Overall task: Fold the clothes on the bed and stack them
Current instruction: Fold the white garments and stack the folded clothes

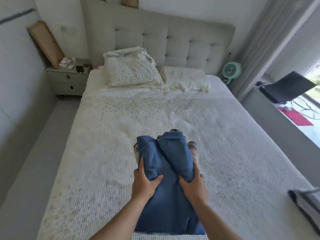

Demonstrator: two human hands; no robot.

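A stack of clothes with folded blue denim (168, 158) on top sits between my two hands above the white bed (107, 135). My left hand (144, 181) grips the stack's left side, thumb on the denim and fingers along its edge. On the right side my right hand (192, 183) grips it the same way. A plaid garment (193, 149) peeks out on the right under the denim, and a pale patterned one (136, 152) shows at the left. More denim hangs down toward me between my forearms.
Two white pillows (133, 70) lie at the tufted headboard. A grey folded garment (306, 200) lies at the bed's right edge. A nightstand (67, 80) stands at the left, a green fan (231, 70) and a laptop (287, 87) at the right.
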